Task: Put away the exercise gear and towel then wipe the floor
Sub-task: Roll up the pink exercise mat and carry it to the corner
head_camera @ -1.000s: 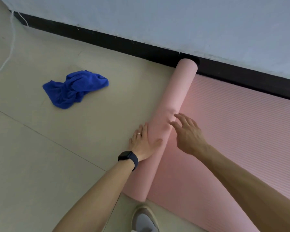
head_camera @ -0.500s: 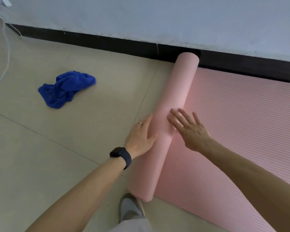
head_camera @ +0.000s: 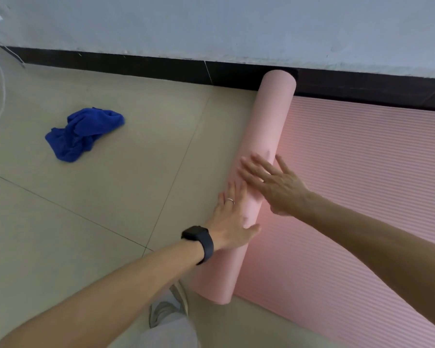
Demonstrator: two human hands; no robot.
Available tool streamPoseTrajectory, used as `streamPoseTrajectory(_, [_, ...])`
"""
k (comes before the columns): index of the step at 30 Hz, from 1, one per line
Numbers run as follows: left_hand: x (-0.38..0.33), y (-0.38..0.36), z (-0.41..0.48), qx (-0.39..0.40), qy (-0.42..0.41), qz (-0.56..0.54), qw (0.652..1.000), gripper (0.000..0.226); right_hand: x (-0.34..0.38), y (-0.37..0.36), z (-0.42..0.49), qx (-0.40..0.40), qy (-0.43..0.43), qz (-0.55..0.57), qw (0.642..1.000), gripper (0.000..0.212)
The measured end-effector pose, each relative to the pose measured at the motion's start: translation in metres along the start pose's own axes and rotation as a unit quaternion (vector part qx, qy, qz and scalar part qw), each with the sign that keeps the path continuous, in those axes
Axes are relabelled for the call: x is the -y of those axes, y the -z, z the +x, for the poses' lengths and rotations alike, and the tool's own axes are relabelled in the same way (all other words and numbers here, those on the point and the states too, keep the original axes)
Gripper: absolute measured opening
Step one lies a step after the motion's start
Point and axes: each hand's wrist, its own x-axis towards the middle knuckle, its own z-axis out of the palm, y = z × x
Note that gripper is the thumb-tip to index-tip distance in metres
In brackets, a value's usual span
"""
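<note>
on the floor (head_camera: 111, 222) by the wall, the pink mat roll (head_camera: 269, 116) lies under both grips. the right grip (head_camera: 274, 184) has come over the top since a second ago — then only its fingertips reached the far side, and now its fingers lie spread and straight across the crown. the left grip (head_camera: 232, 222), watch on the wrist, stays flat against the near flank, fingers straight, thumb resting on the roll. neither curls round anything; both press open-handed. to the right of the grips the unrolled mat (head_camera: 362, 172) stretches flat, so the rolling looks under way with a good deal left. well away to the left of the left grip the blue towel (head_camera: 83, 134) lies crumpled and untouched — putting it away, and the wiping, are not yet begun.
</note>
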Motion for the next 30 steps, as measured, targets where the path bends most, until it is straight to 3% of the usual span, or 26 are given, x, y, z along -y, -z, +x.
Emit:
streamPoseTrajectory(4, [0.01,0.035,0.006,-0.057,-0.049,0.035,0.997,0.081,-0.023,-0.007,-0.027,0.023,0.005,-0.034,0.999,0.11])
streamPoseTrajectory(8, [0.006,0.022,0.02,-0.066,0.005,0.117,0.991,0.108,-0.029,-0.025,-0.055,0.016,-0.024,-0.019,0.999,0.107])
streamPoseTrajectory(10, [-0.011,-0.007,0.02,-0.084,0.021,0.082,0.993,0.111,-0.031,-0.034,-0.066,0.011,-0.043,0.003,0.999,0.099])
streamPoseTrajectory(12, [-0.035,-0.036,0.017,-0.125,0.028,-0.019,0.992,0.11,-0.041,-0.036,-0.071,-0.04,-0.061,0.015,0.997,0.08])
streamPoseTrajectory(14, [-0.061,-0.059,0.016,-0.169,0.044,-0.045,0.984,0.108,-0.05,-0.024,-0.074,-0.09,-0.084,0.03,0.992,0.07])
streamPoseTrajectory(16, [-0.087,-0.076,0.014,-0.218,0.061,-0.001,0.974,0.109,-0.054,-0.021,-0.077,-0.098,-0.079,0.023,0.992,0.083])
streamPoseTrajectory(18, [-0.11,-0.088,0.011,-0.241,0.092,0.008,0.966,0.109,-0.054,-0.027,-0.084,-0.04,-0.055,0.025,0.997,0.099])
streamPoseTrajectory(21, [-0.131,-0.087,0.008,-0.211,0.091,0.008,0.973,0.1,-0.066,-0.032,-0.103,-0.018,-0.055,0.023,0.998,0.108])
streamPoseTrajectory(25, [-0.112,-0.052,0.008,-0.233,-0.01,-0.035,0.972,0.077,-0.086,-0.038,-0.138,-0.013,-0.071,0.023,0.997,0.109])
streamPoseTrajectory(28, [-0.098,-0.045,0.016,-0.18,0.003,0.012,0.984,0.092,-0.089,-0.044,-0.159,-0.009,-0.088,0.037,0.995,0.109])
streamPoseTrajectory(30, [-0.111,-0.062,0.018,-0.153,0.015,-0.027,0.988,0.097,-0.092,-0.042,-0.168,-0.006,-0.096,0.049,0.994,0.1])
